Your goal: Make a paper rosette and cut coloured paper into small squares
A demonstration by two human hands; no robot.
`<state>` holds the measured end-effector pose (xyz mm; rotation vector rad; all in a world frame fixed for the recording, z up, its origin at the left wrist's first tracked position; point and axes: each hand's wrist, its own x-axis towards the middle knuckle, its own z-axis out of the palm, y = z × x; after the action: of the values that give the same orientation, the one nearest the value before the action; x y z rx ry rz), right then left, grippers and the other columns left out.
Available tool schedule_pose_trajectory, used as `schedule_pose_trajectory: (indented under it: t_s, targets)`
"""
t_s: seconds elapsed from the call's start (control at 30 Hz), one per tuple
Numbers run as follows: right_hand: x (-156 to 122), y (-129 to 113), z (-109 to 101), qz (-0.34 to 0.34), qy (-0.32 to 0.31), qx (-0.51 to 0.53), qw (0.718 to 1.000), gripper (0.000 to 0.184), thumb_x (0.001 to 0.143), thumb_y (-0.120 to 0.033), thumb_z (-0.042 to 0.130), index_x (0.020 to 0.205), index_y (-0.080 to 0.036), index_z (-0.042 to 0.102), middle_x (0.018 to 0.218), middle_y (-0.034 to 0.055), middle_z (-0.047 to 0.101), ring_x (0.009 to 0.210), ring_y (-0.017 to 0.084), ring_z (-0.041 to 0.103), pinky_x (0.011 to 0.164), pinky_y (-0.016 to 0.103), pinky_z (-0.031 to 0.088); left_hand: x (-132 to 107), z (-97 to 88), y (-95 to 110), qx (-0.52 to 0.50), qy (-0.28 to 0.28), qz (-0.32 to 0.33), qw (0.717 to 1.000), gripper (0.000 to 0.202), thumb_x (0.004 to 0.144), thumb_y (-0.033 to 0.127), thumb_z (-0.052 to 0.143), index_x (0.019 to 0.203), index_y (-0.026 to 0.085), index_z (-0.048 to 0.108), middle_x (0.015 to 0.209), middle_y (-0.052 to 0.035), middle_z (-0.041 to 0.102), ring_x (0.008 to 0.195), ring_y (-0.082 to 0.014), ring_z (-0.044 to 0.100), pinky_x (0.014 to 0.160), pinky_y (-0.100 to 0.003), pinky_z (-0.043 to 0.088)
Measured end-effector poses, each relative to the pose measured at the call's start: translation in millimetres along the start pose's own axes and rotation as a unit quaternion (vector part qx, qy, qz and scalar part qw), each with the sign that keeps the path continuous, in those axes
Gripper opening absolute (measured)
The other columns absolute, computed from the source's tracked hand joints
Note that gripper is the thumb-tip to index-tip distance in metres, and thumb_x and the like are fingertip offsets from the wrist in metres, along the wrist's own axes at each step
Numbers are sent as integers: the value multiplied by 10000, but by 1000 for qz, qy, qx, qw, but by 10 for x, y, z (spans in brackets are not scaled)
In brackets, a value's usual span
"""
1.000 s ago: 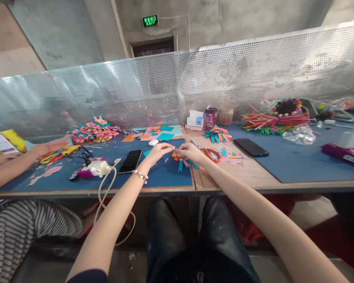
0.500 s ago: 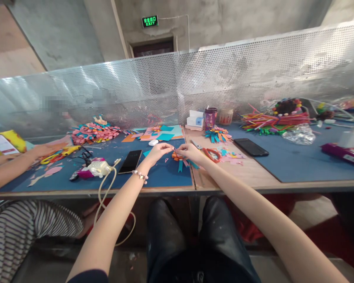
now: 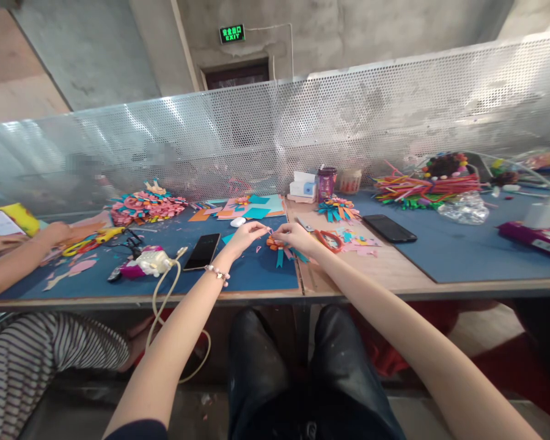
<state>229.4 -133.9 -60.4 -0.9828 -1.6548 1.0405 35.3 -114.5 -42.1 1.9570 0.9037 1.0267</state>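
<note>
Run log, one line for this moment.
Left hand: pinches small pale piece; Right hand: pinches it too; Nearby: orange-teal paper bundle, black phone

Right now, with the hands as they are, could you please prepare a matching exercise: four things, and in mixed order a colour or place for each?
Things
1. left hand
2. cup
3. exit sign
4. pink strip

Clues
A. lit green
B. between left and right hand
C. below a bracelet wrist
D. purple

Pairs: 1-C; 2-D; 3-A; 4-B
</note>
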Motion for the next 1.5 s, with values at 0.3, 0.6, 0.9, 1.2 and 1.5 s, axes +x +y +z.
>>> schedule_pose_trajectory:
  t_s: [0.3,0.6,0.9,1.2,1.5]
  targets:
    - [-56,-106,6,10,-27,-15,999,197,765,-291,677,710,-119,599,545,-1,610,300,78,489,269,180,350,14,13,-31,-30,-11,9,999,306,757,413,623,919,161,685,966,-69,672,907,-187,592,802,-291,426]
    - [-53,-114,19,4,-30,-26,999,202,779,-299,662,710,-120,598,525,-10,598,302,88,502,276,186,353,8,11,-37,-11,-3,-4,1000,329,774,450,597,918,168,685,944,-61,671,928,-200,597,819,-307,431]
    - [-46,-87,4,-6,-40,-48,998,198,774,-304,654,713,-126,592,571,-3,632,312,77,498,291,184,355,-3,13,-3,-6,-19,18,1000,294,761,409,624,906,161,684,957,-63,681,929,-193,601,857,-310,438]
    - [-41,-88,8,-9,-44,-60,997,189,779,-301,649,722,-127,604,577,4,633,326,76,506,300,176,349,5,19,3,17,-14,16,1000,291,766,402,610,914,162,680,959,-62,680,938,-200,605,875,-322,445]
    - [-26,-59,3,-11,-50,-70,996,186,777,-300,649,745,-118,626,624,23,658,330,67,496,308,175,354,9,6,-54,21,-21,30,999,290,775,413,614,906,161,672,944,-57,677,910,-190,605,841,-309,451]
